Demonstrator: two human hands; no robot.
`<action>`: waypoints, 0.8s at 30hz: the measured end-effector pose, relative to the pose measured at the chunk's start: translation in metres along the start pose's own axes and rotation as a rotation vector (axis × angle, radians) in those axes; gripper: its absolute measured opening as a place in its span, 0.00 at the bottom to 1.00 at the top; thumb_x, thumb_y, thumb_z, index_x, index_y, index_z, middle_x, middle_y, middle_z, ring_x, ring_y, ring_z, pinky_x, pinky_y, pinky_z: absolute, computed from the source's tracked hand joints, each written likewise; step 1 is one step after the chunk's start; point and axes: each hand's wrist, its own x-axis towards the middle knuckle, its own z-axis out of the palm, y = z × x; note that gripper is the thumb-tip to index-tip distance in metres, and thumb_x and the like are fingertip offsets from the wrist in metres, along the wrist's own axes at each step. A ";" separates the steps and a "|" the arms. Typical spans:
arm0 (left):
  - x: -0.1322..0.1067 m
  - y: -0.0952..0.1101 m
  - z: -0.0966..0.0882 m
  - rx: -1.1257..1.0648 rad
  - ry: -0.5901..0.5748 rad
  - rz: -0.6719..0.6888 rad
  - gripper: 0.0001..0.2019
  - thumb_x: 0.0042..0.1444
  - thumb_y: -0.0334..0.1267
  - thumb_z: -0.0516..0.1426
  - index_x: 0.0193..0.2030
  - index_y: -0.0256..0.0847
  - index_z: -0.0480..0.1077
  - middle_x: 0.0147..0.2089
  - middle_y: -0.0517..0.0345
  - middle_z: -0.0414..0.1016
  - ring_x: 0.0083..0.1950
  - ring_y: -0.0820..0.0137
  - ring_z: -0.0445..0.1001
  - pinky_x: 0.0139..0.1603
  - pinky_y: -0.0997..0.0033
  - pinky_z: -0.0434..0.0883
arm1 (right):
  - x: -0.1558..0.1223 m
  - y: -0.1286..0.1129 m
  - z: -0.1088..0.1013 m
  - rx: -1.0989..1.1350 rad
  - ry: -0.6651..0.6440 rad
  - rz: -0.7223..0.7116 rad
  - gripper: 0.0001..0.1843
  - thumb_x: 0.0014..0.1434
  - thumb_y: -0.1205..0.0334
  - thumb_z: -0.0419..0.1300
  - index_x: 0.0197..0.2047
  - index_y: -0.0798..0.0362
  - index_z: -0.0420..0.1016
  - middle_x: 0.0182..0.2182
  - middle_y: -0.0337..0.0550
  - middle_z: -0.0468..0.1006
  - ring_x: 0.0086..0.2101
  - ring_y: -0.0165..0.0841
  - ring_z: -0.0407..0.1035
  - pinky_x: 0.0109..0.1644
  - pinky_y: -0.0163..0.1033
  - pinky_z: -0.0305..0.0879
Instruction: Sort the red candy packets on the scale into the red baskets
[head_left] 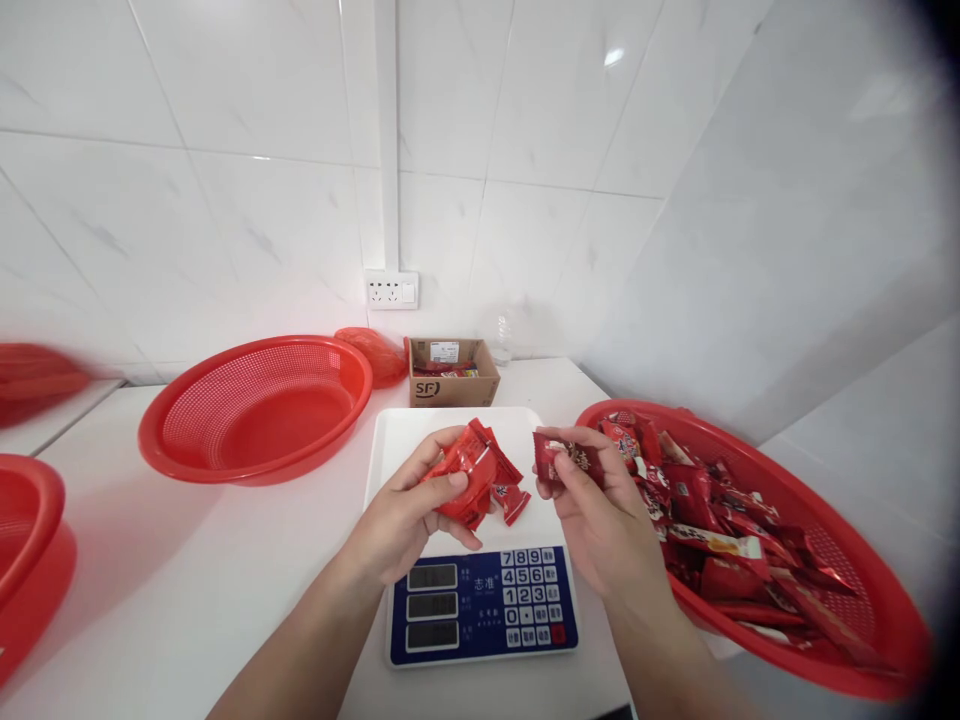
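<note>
My left hand (pixel 409 520) is closed round a bunch of red snack packets (pixel 474 478) above the white pan of a weighing scale (pixel 480 545). My right hand (pixel 600 510) pinches a single dark red snack packet (pixel 564 460) beside them, over the pan's right edge. The scale has a blue front panel with displays and a keypad (pixel 534 595). To the right lies a red basket (pixel 847 640) heaped with several more red packets (pixel 712 520).
An empty red mesh basket (pixel 255 410) sits at the back left. Behind the scale stands a small cardboard box (pixel 452 372), with a red plastic bag (pixel 375 352) beside it. Another red basket (pixel 30 540) is at the left edge. White tiled walls close the corner.
</note>
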 end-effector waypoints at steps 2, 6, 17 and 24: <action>-0.001 0.001 0.001 -0.012 0.001 0.016 0.23 0.54 0.40 0.63 0.56 0.45 0.66 0.41 0.53 0.73 0.37 0.66 0.77 0.26 0.74 0.78 | -0.001 -0.004 0.000 0.166 -0.032 0.124 0.14 0.55 0.55 0.64 0.45 0.45 0.70 0.41 0.41 0.78 0.33 0.30 0.72 0.37 0.37 0.72; 0.000 -0.003 0.004 0.033 0.082 0.069 0.22 0.55 0.41 0.63 0.55 0.45 0.65 0.43 0.54 0.72 0.35 0.70 0.75 0.28 0.73 0.79 | -0.005 -0.010 -0.001 0.070 -0.148 0.196 0.24 0.52 0.58 0.67 0.52 0.46 0.69 0.44 0.43 0.79 0.39 0.34 0.74 0.43 0.40 0.73; 0.004 -0.016 0.008 0.155 0.183 0.204 0.24 0.52 0.43 0.66 0.55 0.46 0.65 0.44 0.58 0.73 0.40 0.72 0.73 0.38 0.75 0.74 | -0.019 -0.025 0.006 -0.349 -0.339 0.134 0.20 0.53 0.60 0.65 0.50 0.47 0.71 0.40 0.40 0.80 0.36 0.34 0.76 0.40 0.39 0.74; 0.005 -0.017 0.011 -0.005 0.159 0.118 0.24 0.50 0.39 0.68 0.53 0.45 0.66 0.46 0.58 0.72 0.39 0.73 0.72 0.35 0.77 0.73 | -0.021 -0.014 0.007 -0.179 -0.483 0.135 0.28 0.53 0.62 0.67 0.57 0.42 0.66 0.49 0.40 0.76 0.47 0.35 0.74 0.52 0.42 0.71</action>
